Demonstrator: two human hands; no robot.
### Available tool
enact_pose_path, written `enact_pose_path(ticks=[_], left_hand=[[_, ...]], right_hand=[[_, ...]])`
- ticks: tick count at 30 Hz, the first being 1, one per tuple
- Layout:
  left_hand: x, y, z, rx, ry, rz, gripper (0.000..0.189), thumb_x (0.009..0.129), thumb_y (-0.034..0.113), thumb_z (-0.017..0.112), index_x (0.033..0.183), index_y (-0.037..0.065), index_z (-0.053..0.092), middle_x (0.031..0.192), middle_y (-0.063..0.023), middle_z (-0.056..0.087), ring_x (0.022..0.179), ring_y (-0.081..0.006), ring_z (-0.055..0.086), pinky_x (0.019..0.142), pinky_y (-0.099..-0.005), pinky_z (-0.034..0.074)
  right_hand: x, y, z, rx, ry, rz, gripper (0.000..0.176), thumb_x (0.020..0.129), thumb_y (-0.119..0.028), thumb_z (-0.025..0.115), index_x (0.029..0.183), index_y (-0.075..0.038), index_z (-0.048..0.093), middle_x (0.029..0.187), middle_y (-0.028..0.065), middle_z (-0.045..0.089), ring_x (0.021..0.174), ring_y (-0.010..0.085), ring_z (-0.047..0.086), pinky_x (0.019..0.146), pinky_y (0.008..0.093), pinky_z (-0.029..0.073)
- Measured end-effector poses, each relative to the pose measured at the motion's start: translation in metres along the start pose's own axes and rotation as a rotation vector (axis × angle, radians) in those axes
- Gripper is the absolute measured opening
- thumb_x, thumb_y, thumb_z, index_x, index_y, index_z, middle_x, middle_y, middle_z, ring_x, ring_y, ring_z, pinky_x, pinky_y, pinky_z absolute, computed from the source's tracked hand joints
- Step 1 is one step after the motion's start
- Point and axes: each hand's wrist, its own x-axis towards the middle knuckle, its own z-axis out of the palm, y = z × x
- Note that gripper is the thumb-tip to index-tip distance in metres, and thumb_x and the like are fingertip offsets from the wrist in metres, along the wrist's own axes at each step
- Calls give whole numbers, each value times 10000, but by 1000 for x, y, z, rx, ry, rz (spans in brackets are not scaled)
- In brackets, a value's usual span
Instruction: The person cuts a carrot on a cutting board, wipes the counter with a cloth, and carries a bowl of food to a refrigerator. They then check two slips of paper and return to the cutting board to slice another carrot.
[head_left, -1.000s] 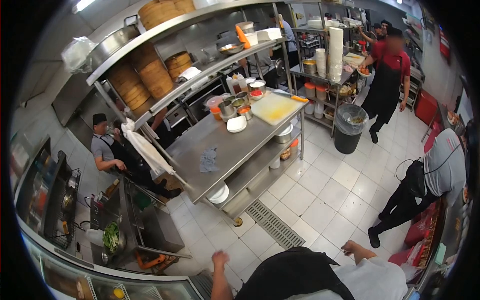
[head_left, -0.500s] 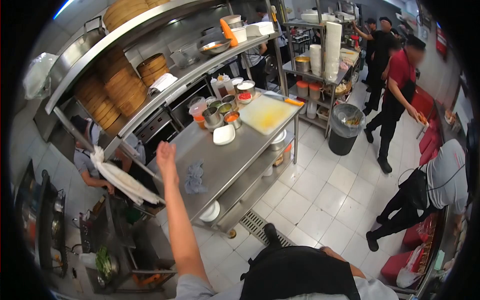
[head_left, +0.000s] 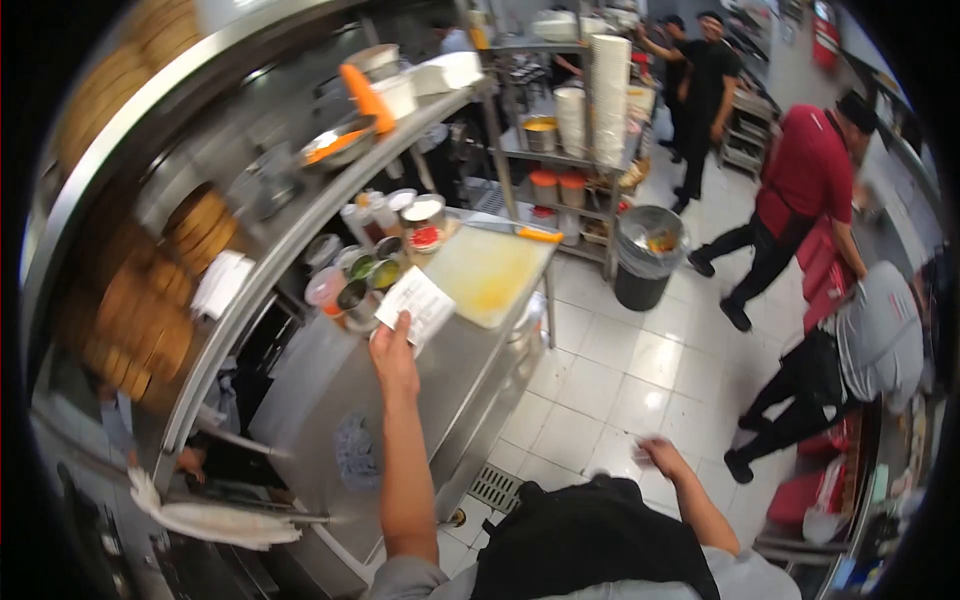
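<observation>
My left hand point(head_left: 393, 360) is stretched out over the steel table point(head_left: 300, 400), closed on a white paper slip point(head_left: 418, 308) with faint print on it, thumb on top. Behind the slip lie a stained cutting board point(head_left: 485, 275) and a knife with an orange handle point(head_left: 538, 234). Small metal tubs point(head_left: 357, 298) and a bowl of chopped red food point(head_left: 425, 238) stand just beyond. My right hand point(head_left: 662, 455) hangs at my right side above the floor, slightly blurred, fingers loosely apart and nothing visible in them.
A crumpled bluish cloth point(head_left: 356, 450) lies on the table. An overhead shelf point(head_left: 330, 195) carries bamboo steamers point(head_left: 200, 225) and papers. A lined bin point(head_left: 648, 260) stands on the tiles. Two people, one in a red shirt point(head_left: 805, 165) and one in grey point(head_left: 880, 330), bend at the right counter.
My left hand has moved forward and right, and the paper slip now shows in it. My right hand has come out from beside the apron. The view has turned; the person in red has bent over.
</observation>
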Motion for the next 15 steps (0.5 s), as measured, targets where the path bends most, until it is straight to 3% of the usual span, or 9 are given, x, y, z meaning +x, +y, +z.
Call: enact_pose_path(ticks=[1, 4, 7, 11, 15], left_hand=[[-18, -11, 20, -53, -43, -90, 311, 1002, 84, 587, 1279, -57, 596, 1199, -111, 685, 1081, -184, 661, 954, -331, 514], [-54, -28, 65, -129, -89, -261, 277, 1000, 79, 589, 1240, -58, 613, 1173, -117, 693, 1017, -180, 686, 871, -334, 564], [-80, -27, 93, -35, -185, -358, 255, 997, 74, 594, 1213, -58, 623, 1131, -128, 701, 940, -182, 707, 776, -330, 602], [-93, -29, 110, 21, -182, -297, 258, 1006, 98, 589, 1195, -75, 621, 1078, -139, 706, 875, -202, 721, 736, -345, 623], [-114, -20, 111, 9, -111, -299, 328, 1049, 196, 525, 1204, -83, 598, 1082, -157, 698, 918, -230, 719, 729, -389, 641]], right_hand=[[25, -29, 13, -60, -42, -106, 373, 1000, -293, 596, 1209, 14, 639, 1058, 98, 706, 941, 183, 672, 834, 340, 544], [0, -204, 68, 138, -228, -420, 366, 1033, -344, 563, 1234, -46, 632, 1136, 46, 675, 1036, 136, 614, 899, 297, 499], [-18, -312, 99, 235, -377, -747, 396, 986, -228, 652, 1307, -21, 548, 1181, 46, 641, 1049, 117, 597, 891, 287, 504], [-9, -365, 113, 96, -474, -882, 374, 917, -105, 724, 1233, -1, 553, 1061, 44, 642, 951, 91, 605, 831, 259, 516], [-5, -365, 120, 155, -586, -791, 344, 874, -6, 732, 1158, 0, 538, 930, 27, 627, 815, 69, 611, 742, 217, 515]])
